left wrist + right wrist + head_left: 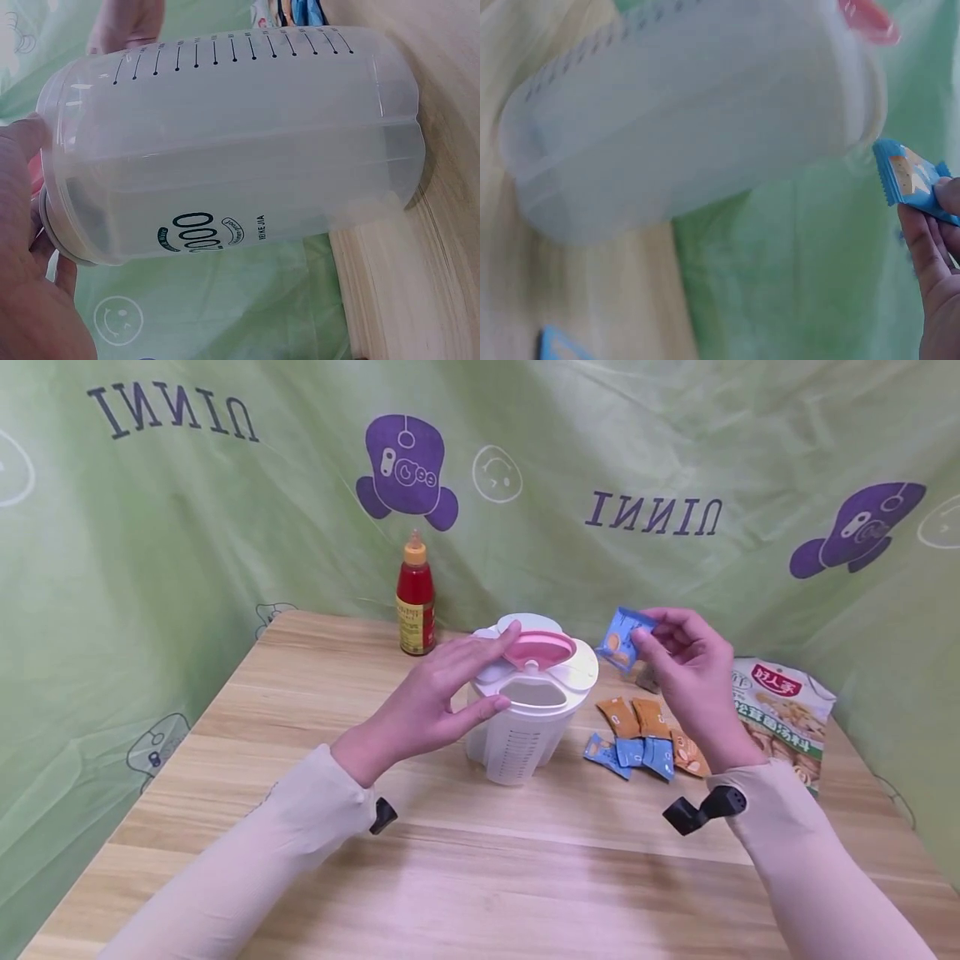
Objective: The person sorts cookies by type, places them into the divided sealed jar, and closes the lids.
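A translucent storage container (517, 752) with measuring marks and a white lid stands upright on the table. Its pink flap (543, 649) is raised, and the lid's opening shows in front of it. My left hand (431, 702) rests on the lid's left side, fingers fairly straight, the index finger touching the flap and the thumb by the opening. To the right of the container, my right hand (690, 664) pinches a small blue snack packet (624, 639) between thumb and fingers, above the table. The right wrist view shows this packet (911, 180) near the lid end.
Several blue packets (643, 756) and orange packets (619, 717) lie right of the container. A larger printed snack bag (787, 714) lies behind my right wrist. A red sauce bottle (416, 597) stands at the back of the wooden table (450, 877), before a green curtain (300, 527).
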`<state>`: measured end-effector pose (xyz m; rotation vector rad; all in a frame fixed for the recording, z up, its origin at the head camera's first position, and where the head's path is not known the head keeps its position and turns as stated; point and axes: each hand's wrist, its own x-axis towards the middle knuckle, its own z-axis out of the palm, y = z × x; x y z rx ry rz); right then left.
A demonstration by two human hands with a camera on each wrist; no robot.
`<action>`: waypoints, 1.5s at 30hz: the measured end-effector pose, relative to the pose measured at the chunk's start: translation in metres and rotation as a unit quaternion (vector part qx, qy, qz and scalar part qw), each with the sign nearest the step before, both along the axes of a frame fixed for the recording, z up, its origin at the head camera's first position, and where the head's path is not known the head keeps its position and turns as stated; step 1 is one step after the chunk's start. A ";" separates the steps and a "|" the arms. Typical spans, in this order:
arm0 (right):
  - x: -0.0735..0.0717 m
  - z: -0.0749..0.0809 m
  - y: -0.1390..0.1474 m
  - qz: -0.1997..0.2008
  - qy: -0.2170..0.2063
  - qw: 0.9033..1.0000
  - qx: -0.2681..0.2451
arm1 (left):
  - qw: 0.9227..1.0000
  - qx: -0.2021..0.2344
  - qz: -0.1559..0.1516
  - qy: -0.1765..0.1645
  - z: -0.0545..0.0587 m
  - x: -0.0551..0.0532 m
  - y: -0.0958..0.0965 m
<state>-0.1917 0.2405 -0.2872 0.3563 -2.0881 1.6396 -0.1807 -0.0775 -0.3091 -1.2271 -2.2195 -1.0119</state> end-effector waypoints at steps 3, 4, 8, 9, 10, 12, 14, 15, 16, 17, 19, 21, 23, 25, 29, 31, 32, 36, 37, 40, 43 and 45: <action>0.005 0.012 -0.009 0.024 0.033 0.997 -0.071 | 1.000 -0.002 0.001 -0.001 -0.001 -0.001 0.000; 0.007 0.015 -0.012 0.031 0.042 0.995 -0.084 | 1.000 -0.002 0.002 -0.002 -0.001 -0.001 0.000; 0.019 0.027 -0.027 0.073 0.062 0.989 -0.115 | 1.000 -0.003 0.002 -0.006 0.000 -0.001 -0.001; 0.022 0.029 -0.031 0.083 0.067 0.988 -0.110 | 1.000 -0.004 0.001 -0.007 0.000 -0.001 -0.001; 0.025 0.030 -0.034 0.092 0.071 0.988 -0.100 | 1.000 -0.004 0.000 -0.008 0.001 -0.001 -0.001; 0.031 0.030 -0.041 0.116 0.080 0.987 -0.079 | 1.000 -0.003 -0.003 -0.008 0.001 -0.001 -0.001; 0.037 0.029 -0.047 0.132 0.087 0.987 -0.042 | 1.000 -0.001 -0.005 -0.006 0.001 -0.002 -0.001; 0.039 0.028 -0.049 0.137 0.089 0.986 -0.020 | 1.000 -0.001 -0.005 -0.006 0.001 -0.002 -0.001; 0.040 0.027 -0.052 0.143 0.091 0.986 -0.001 | 1.000 -0.001 -0.006 -0.006 0.001 -0.002 -0.001; 0.042 0.026 -0.055 0.147 0.094 0.984 0.019 | 1.000 -0.002 -0.006 -0.006 0.001 -0.003 -0.001; 0.044 0.023 -0.059 0.149 0.101 0.982 0.061 | 1.000 -0.001 -0.007 -0.007 0.001 -0.003 -0.001; 0.044 0.019 -0.062 0.153 0.109 0.978 0.094 | 1.000 -0.001 -0.009 -0.005 0.000 -0.004 -0.001; 0.045 0.016 -0.064 0.155 0.119 0.972 0.127 | 1.000 0.001 -0.013 -0.001 0.000 -0.004 -0.001; 0.046 0.015 -0.064 0.157 0.126 0.967 0.158 | 1.000 0.002 -0.016 0.002 0.000 -0.004 -0.001; 0.047 0.015 -0.064 0.158 0.137 0.956 0.207 | 1.000 0.004 -0.016 0.002 0.001 -0.003 -0.002; 0.047 0.015 -0.063 0.161 0.144 0.951 0.222 | 1.000 0.005 -0.015 0.001 0.001 -0.003 -0.002; 0.047 0.015 -0.063 0.164 0.146 0.949 0.226 | 1.000 0.005 -0.013 0.002 0.002 -0.003 -0.002; 0.045 0.015 -0.062 0.175 0.158 0.942 0.237 | 1.000 0.008 -0.012 0.003 0.002 -0.002 -0.002; 0.045 0.015 -0.061 0.178 0.159 0.941 0.240 | 1.000 0.008 -0.012 0.004 0.002 -0.002 -0.002; 0.045 0.015 -0.061 0.181 0.157 0.939 0.246 | 1.000 0.006 -0.011 0.003 0.002 -0.002 -0.002; 0.046 0.015 -0.060 0.183 0.161 0.936 0.253 | 1.000 0.003 -0.009 0.001 0.001 -0.002 -0.002; 0.047 0.015 -0.059 0.183 0.166 0.934 0.258 | 1.000 0.002 -0.009 0.001 0.002 -0.002 -0.001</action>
